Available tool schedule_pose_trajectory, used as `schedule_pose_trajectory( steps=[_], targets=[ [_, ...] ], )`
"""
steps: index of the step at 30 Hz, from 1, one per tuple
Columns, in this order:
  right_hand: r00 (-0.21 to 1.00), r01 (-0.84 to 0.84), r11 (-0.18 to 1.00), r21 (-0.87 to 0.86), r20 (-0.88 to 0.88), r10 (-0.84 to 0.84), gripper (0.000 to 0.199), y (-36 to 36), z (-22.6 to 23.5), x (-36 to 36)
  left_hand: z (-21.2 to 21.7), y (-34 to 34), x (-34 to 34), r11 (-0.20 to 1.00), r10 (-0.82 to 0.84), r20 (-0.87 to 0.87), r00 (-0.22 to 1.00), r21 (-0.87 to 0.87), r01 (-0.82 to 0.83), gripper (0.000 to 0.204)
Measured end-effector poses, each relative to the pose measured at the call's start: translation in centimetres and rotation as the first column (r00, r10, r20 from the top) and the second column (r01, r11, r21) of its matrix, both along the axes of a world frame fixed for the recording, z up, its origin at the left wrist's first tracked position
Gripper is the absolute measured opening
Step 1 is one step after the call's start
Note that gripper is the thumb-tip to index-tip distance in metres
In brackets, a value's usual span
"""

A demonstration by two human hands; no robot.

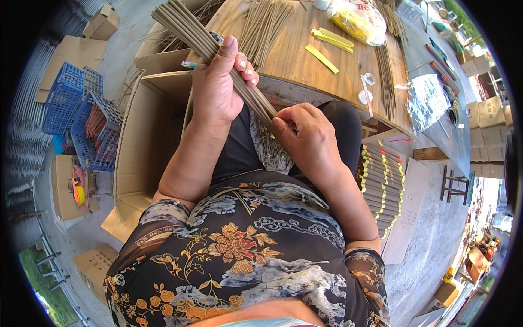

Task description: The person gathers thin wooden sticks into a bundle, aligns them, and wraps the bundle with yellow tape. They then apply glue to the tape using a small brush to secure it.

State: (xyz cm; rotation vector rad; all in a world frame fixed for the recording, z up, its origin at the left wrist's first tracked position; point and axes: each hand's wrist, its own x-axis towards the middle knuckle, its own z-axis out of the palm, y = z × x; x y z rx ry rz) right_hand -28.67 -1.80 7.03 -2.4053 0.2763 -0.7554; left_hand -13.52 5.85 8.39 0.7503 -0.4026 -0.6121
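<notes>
A bundle of thin brown incense sticks (188, 34) slants across in front of me, its upper end toward the far left. My left hand (217, 90) is wrapped round the middle of the bundle, thumb pointing up along it. At the lower end, my right hand (308, 136) pinches the sticks between thumb and fingers. Its other fingers curl inward and are partly hidden. Beyond the hands, more loose sticks (266, 30) lie spread on the wooden table (294, 62). Yellow paper strips (332, 40) lie to their right, with a single strip (321, 58) nearer me.
An open cardboard box (133, 141) stands at my left, with blue plastic crates (98, 128) beyond it. Banded bundles (381, 188) are stacked low at my right. A clear bag with yellow contents (357, 22) sits on the table. Crumpled foil (429, 103) lies further right.
</notes>
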Motion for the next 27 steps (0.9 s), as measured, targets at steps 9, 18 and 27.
schedule_pose_trajectory(
  steps=[9,18,27],
  targets=[
    [0.999,0.025,0.992,-0.123,0.050,-0.019,0.007,0.0,-0.1,0.2,0.0,-0.1,0.0,1.000,0.031,-0.001,1.000,0.004,-0.031,0.024],
    [0.999,0.016,0.994,0.107,-0.045,-0.012,0.010,0.0,0.6,0.0,0.3,-0.1,0.1,0.999,0.038,0.014,0.999,0.007,-0.038,0.026],
    [0.981,-0.077,0.990,0.121,-0.166,0.097,0.009,-1.9,1.4,-2.0,0.7,1.1,4.8,0.984,0.092,-0.081,0.993,-0.143,-0.102,0.024]
  ],
)
